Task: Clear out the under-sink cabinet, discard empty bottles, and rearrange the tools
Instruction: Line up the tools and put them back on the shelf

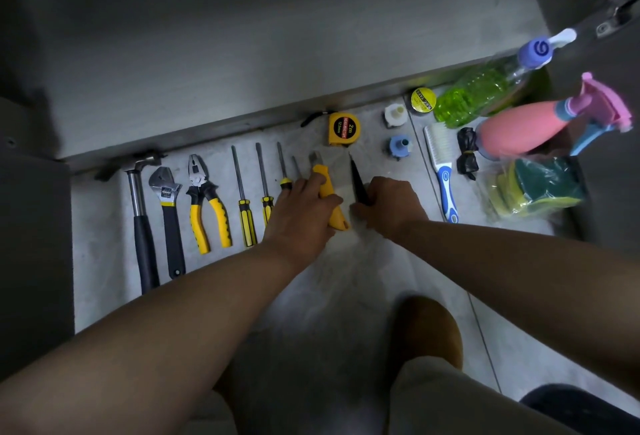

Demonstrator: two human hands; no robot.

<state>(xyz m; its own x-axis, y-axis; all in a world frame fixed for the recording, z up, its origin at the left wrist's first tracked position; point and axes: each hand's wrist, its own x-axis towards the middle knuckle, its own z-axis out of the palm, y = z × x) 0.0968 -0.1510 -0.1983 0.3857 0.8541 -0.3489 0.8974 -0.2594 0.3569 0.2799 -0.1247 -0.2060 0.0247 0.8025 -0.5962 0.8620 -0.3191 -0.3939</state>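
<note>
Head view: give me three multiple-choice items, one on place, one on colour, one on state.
1. Directly left of the yellow-handled steel pliers lies: A a hammer; B the black-handled adjustable wrench; C a spray bottle.
2. The round tape measure has a case that is: A yellow; B blue; C green.
3. The left grip: A lies flat, empty; B holds the yellow utility knife; C holds a bottle.
B, the wrench lies beside the pliers; A, its case shows yellow; B, fingers curl round the knife.

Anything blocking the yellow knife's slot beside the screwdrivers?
Nothing visible. The left hand holds the yellow knife in the row beside the screwdrivers; the right hand holds a black tool clear of it.
</note>
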